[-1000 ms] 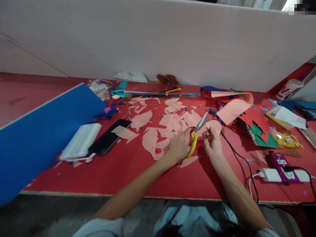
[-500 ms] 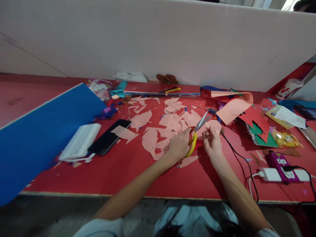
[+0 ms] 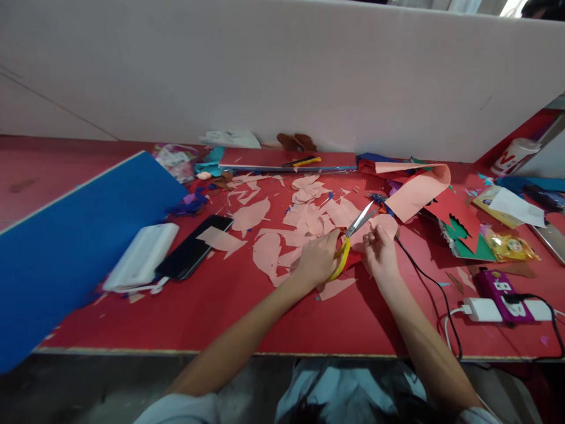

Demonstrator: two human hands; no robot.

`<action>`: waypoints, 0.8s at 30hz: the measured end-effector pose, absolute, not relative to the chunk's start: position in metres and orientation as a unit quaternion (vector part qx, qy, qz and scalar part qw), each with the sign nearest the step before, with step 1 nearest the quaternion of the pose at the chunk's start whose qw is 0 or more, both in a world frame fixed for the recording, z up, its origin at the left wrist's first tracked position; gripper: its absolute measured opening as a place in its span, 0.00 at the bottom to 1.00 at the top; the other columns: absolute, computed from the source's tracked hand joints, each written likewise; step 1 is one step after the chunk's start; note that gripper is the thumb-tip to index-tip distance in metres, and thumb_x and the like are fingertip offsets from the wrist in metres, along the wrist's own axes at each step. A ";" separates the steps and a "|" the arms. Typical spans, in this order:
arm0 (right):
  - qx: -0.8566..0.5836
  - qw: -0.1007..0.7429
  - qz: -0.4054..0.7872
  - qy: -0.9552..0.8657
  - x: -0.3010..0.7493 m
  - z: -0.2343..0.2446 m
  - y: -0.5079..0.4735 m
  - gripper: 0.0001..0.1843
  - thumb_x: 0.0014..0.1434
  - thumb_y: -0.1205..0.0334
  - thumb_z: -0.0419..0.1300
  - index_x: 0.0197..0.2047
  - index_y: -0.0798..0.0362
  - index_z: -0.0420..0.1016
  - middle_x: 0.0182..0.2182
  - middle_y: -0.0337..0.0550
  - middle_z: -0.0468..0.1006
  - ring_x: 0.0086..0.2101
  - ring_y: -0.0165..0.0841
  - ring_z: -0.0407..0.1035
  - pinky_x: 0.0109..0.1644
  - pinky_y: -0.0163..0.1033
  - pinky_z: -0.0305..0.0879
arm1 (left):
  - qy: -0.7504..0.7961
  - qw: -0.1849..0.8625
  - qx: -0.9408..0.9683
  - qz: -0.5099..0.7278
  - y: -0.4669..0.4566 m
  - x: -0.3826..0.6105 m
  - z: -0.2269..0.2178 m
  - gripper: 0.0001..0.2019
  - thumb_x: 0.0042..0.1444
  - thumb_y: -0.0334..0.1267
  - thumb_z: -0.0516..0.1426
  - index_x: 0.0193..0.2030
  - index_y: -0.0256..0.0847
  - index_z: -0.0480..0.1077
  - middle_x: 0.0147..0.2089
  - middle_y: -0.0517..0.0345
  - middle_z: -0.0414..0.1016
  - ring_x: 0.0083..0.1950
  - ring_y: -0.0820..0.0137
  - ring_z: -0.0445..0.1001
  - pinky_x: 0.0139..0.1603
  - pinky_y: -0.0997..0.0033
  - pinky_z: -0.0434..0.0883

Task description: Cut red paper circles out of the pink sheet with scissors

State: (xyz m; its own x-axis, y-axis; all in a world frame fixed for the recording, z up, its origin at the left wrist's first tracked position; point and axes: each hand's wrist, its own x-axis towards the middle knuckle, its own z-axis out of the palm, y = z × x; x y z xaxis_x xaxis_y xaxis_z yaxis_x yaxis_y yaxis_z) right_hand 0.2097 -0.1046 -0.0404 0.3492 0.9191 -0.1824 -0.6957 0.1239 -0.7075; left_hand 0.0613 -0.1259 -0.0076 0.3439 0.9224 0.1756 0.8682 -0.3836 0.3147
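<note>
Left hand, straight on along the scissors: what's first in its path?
Likely the small dark-blue item just beyond the tips of the yellow-handled scissors in the left hand. Height is unclear from this one view, so they might pass over it.

The left hand hides part of the yellow scissors. A blue board is cut off at nine o'clock; a packet at ten o'clock is blurred.

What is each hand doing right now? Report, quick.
Left hand: closed around the yellow-handled scissors.
Right hand: closed, pinching a rounded pink piece.
</note>
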 end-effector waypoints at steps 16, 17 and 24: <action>-0.337 0.734 0.587 -0.042 0.219 -0.026 -0.104 0.12 0.49 0.67 0.65 0.23 0.53 0.64 0.17 0.28 0.67 0.19 0.20 0.61 0.27 0.28 0.66 | 0.494 0.025 0.853 0.165 -0.119 0.053 -0.013 0.16 0.60 0.44 0.51 0.49 0.37 0.66 0.39 0.49 0.78 0.39 0.62 0.76 0.37 0.67 0.68; -0.338 0.735 0.586 -0.047 0.219 -0.027 -0.104 0.12 0.49 0.67 0.65 0.23 0.53 0.64 0.17 0.28 0.67 0.19 0.20 0.61 0.27 0.28 0.66 | 0.492 0.027 0.855 0.164 -0.119 0.053 -0.013 0.16 0.60 0.44 0.50 0.49 0.37 0.67 0.39 0.49 0.78 0.39 0.62 0.76 0.37 0.67 0.67; -0.337 0.739 0.582 -0.037 0.221 -0.027 -0.103 0.11 0.51 0.68 0.63 0.23 0.54 0.64 0.16 0.29 0.65 0.19 0.19 0.60 0.27 0.26 0.64 | 0.499 0.038 0.853 0.149 -0.115 0.049 -0.013 0.15 0.60 0.45 0.49 0.45 0.38 0.70 0.36 0.49 0.78 0.37 0.63 0.76 0.37 0.68 0.67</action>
State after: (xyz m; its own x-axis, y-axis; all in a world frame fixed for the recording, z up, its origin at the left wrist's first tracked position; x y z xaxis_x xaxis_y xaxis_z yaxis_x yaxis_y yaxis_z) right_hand 0.2212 -0.1032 -0.0267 0.3199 0.8852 -0.3376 -0.8355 0.0956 -0.5410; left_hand 0.0487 -0.1153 -0.0131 0.4579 0.8625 0.2154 0.8398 -0.4992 0.2136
